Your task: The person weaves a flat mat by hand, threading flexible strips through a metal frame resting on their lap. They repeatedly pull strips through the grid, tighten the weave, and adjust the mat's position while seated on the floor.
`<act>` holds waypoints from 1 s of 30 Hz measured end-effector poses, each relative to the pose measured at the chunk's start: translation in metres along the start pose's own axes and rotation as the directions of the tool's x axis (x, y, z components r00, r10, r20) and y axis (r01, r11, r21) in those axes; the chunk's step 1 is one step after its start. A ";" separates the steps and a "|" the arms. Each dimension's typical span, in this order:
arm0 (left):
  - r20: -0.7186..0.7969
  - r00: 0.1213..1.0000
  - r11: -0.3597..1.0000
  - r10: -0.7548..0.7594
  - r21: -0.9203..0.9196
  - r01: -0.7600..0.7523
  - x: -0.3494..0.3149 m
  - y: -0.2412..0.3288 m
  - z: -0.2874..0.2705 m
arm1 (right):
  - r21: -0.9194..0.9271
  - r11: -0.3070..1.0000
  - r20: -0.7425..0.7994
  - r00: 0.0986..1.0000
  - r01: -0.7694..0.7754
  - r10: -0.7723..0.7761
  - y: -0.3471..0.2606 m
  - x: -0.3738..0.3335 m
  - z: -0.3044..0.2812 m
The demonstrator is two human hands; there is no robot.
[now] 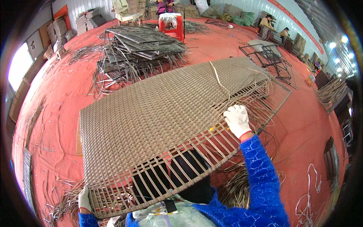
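A large brown woven wicker panel (162, 113) lies tilted across in front of me, closely woven over most of its face. Along its near curved side the bare ribs show. My left hand (84, 199), in a white glove, grips the panel's near left corner; its fingers are partly hidden. Over the right part of the ribs, my gloved right hand (237, 120) is closed on a pale wicker strand (218, 78) that loops over the weave. Beside that hand, a small yellow object (212, 129) shows between the ribs. Loose strands bunch at the panel's right side.
Beyond the panel stands a stack of dark slatted frames (140, 49), with a red stool (172, 27) behind it. Black metal frames (270, 56) lie at the right. Cut strands (234, 187) litter the red floor (295, 140). Other people sit farther back.
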State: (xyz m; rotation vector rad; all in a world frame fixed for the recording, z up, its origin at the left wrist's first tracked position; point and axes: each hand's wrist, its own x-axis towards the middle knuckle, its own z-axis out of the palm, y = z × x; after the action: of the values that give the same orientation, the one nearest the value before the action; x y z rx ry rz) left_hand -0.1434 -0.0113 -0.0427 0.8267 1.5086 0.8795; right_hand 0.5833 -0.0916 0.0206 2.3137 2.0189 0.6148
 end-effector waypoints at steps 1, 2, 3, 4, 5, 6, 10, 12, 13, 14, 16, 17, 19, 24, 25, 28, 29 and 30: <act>-0.002 1.000 1.000 0.001 -0.002 -0.001 0.000 -0.001 -0.001 | -0.065 0.997 0.010 0.999 -0.049 0.050 0.001 0.001 0.004; 0.010 1.000 1.000 0.004 -0.003 -0.004 0.001 -0.001 -0.002 | -0.103 0.992 -0.073 0.995 -0.069 0.062 0.002 0.001 0.010; 0.038 0.999 1.000 0.017 -0.022 -0.016 0.001 -0.003 -0.002 | -0.119 0.984 -0.135 0.984 -0.135 0.119 0.009 0.002 0.014; 0.077 0.997 0.999 0.027 -0.026 -0.025 0.001 -0.003 -0.003 | -0.130 0.972 -0.107 0.978 -0.194 0.181 0.015 0.001 0.018; 0.051 0.999 1.000 0.009 -0.020 -0.008 0.002 -0.004 -0.003 | -0.128 0.981 -0.103 0.985 -0.149 0.136 0.020 0.000 0.021; 0.074 0.997 0.999 0.027 -0.047 -0.023 0.002 -0.004 -0.003 | -0.102 0.993 -0.149 0.988 -0.066 0.051 0.026 0.000 0.024; 0.031 0.999 0.998 0.014 -0.055 -0.013 0.002 -0.004 0.000 | -0.103 0.995 -0.090 0.996 -0.010 0.000 0.032 0.001 0.030; 0.042 0.999 0.999 0.002 -0.041 -0.001 0.000 -0.002 0.002 | -0.138 0.990 -0.010 0.999 -0.034 0.033 0.032 0.006 0.028; 0.040 0.999 0.999 0.013 -0.041 -0.011 -0.001 -0.001 0.004 | -0.135 0.991 -0.044 0.999 -0.022 0.016 0.032 0.009 0.025; 0.033 0.999 0.999 0.004 -0.034 -0.003 -0.003 0.001 0.005 | -0.129 0.992 -0.163 0.986 0.011 -0.033 0.031 0.012 0.022; 0.049 0.999 0.999 0.005 -0.037 -0.003 -0.007 0.005 0.008 | -0.129 0.992 -0.267 0.963 0.009 -0.044 0.031 0.020 0.014; 0.049 0.999 1.000 0.022 -0.016 -0.022 -0.008 0.007 0.010 | -0.014 0.997 -0.343 0.937 -0.075 0.066 0.029 0.022 0.012; 0.027 0.999 0.998 0.039 0.038 -0.040 -0.013 0.011 0.013 | 0.423 0.890 -0.335 0.884 -0.169 0.327 0.025 0.029 0.011; -0.007 1.000 0.998 0.012 0.059 -0.011 -0.017 0.015 0.019 | 0.862 -0.443 0.455 0.761 -0.246 0.462 0.022 0.044 0.036; -0.032 0.999 0.999 -0.019 0.026 0.020 -0.017 0.014 0.019 | 0.818 -0.544 0.465 0.769 -0.184 0.439 0.028 0.044 0.042; -0.013 1.000 1.000 -0.011 0.011 0.012 -0.013 0.012 0.017 | 0.819 -0.532 0.502 0.718 -0.215 0.482 0.043 0.042 0.062; -0.022 1.000 0.999 -0.022 0.027 0.022 -0.012 0.011 0.016 | 0.827 -0.523 0.494 0.712 -0.207 0.499 0.047 0.041 0.067; -0.036 0.999 1.000 -0.021 0.014 0.021 -0.012 0.010 0.015 | 0.816 -0.529 0.529 0.672 -0.235 0.518 0.050 0.040 0.072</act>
State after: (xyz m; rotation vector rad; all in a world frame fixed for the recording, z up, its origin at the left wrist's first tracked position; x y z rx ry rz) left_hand -0.1269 -0.0157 -0.0295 0.8078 1.5536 0.8727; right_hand 0.6559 -0.0438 -0.0211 3.9726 1.1377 -2.2816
